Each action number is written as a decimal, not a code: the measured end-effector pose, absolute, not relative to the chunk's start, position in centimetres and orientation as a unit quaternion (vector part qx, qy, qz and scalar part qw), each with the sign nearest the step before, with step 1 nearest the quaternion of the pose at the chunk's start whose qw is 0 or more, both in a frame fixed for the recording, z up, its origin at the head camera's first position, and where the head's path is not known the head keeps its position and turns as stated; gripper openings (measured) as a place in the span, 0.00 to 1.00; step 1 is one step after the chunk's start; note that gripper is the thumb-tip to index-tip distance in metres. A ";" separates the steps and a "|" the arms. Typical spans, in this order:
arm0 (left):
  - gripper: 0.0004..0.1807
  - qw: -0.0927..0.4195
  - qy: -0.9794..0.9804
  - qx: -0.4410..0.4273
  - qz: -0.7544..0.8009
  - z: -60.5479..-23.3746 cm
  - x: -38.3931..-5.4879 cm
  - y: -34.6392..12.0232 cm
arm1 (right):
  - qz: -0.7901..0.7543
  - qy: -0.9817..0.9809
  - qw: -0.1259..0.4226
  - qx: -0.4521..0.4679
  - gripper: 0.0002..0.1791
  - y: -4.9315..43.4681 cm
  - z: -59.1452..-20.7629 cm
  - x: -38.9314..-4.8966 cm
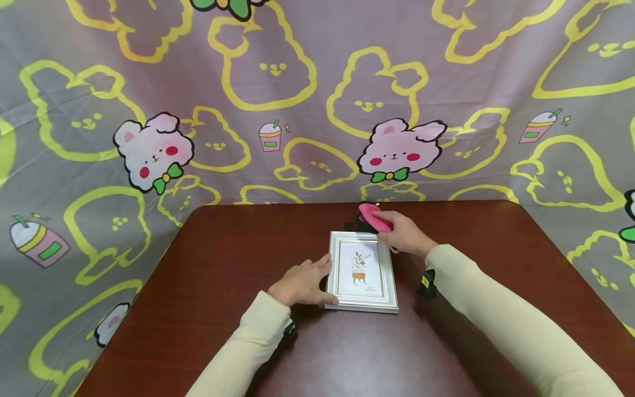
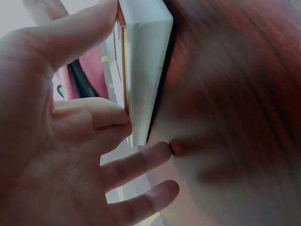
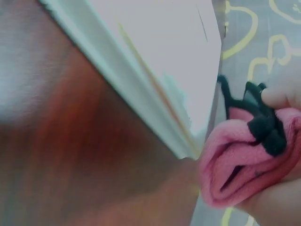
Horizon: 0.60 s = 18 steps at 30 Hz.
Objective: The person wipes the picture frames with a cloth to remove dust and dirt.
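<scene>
A white picture frame [image 1: 364,302] with a plant drawing lies face up on the table. My left hand [image 1: 301,282] rests at its left side, thumb at the near corner and fingers spread along the edge. The left wrist view shows the thumb and a bent finger touching the frame's edge [image 2: 146,70], the other fingers stretched out beside it. My right hand [image 1: 404,234] grips a folded, fuzzy pink cloth [image 1: 373,216] with black trim, over the frame's far right corner. In the right wrist view the pink cloth [image 3: 230,165] is doubled over, black straps [image 3: 265,125] on top.
The dark reddish-brown table [image 1: 223,264] has its far edge just beyond the pink cloth. A grey curtain [image 1: 307,82] with yellow outlined animals hangs behind the table and along its sides. Small black devices are strapped at both wrists.
</scene>
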<state>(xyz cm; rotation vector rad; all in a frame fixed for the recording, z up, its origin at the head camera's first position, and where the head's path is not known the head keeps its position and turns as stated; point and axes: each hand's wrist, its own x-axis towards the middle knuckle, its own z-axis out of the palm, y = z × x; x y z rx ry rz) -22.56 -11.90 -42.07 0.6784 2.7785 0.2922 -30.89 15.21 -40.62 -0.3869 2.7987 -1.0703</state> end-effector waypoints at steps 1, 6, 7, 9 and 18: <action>0.51 0.135 0.958 0.233 0.098 -42.1 -22.6 -11.8 | -0.352 0.924 0.058 -0.138 0.37 15.0 -40.5 -31.1; 0.51 0.141 0.962 0.217 0.083 -42.1 -22.8 -11.5 | -0.288 0.932 0.062 -0.210 0.36 14.3 -40.3 -32.1; 0.51 0.143 0.963 0.215 0.082 -42.1 -22.8 -11.4 | -0.263 0.936 0.065 -0.226 0.35 14.4 -40.4 -32.3; 0.52 0.147 0.962 0.213 0.082 -42.1 -22.9 -11.3 | -0.219 0.941 0.080 -0.244 0.33 14.5 -40.7 -32.7; 0.52 0.148 0.962 0.214 0.083 -42.2 -22.7 -11.6 | -0.177 0.931 0.126 -0.293 0.30 14.9 -41.7 -32.9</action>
